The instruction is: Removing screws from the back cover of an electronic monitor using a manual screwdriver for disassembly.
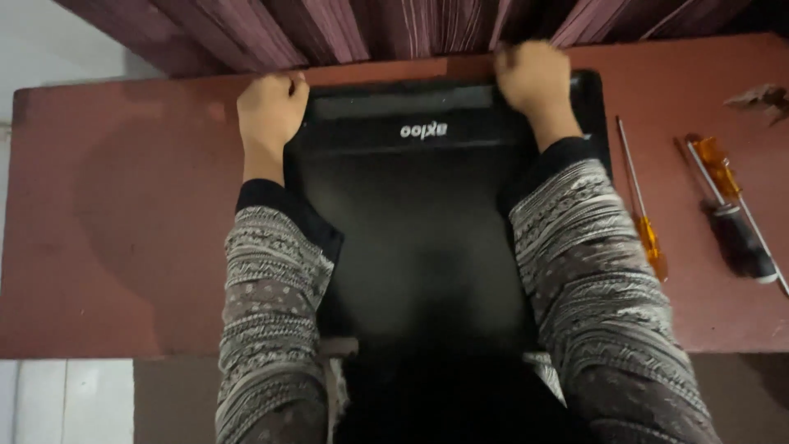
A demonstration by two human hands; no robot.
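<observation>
Patterned grey knit sleeves (271,329) reach over a flat black plastic laptop screen panel (427,238) lying mid-table. Left hand (269,111) and right hand (534,78) clench its far corners, seemingly prying the bezel. Orange-handled screwdrivers (649,238) wait right, within reach.

Two arms in grey patterned sleeves with black cuffs reach straight forward, roughly parallel and apart. The left hand (269,111) is curled into a loose fist, knuckles up, fingers folded under. The right hand (534,78), slightly farther forward and somewhat blurred, is curled the same way, wrist bent a little downward.
</observation>
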